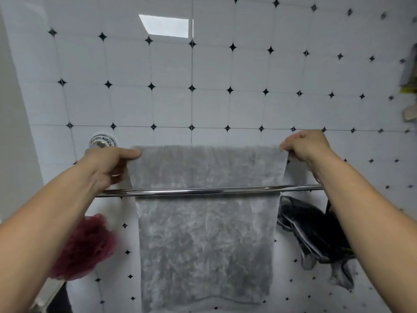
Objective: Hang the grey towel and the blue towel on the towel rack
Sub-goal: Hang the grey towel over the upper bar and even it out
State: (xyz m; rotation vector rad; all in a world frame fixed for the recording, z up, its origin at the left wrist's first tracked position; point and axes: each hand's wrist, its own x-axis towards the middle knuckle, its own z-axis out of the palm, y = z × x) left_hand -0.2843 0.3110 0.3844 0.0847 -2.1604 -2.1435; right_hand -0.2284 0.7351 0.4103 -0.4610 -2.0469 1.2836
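The grey towel (206,233) hangs spread flat against the tiled wall, behind a chrome bar of the towel rack (203,190) that crosses it about a third of the way down. My left hand (108,166) pinches its top left corner. My right hand (304,146) pinches its top right corner. Both hands hold the top edge level, above and behind the bar. A chrome wall mount (102,141) of the rack sits just above my left hand. No blue towel is in view.
A dark red bath sponge (88,245) hangs below my left forearm. A black and grey cloth item (316,236) hangs right of the towel. The white tiled wall (191,75) fills the background. Something green and beige (409,102) sticks in at the right edge.
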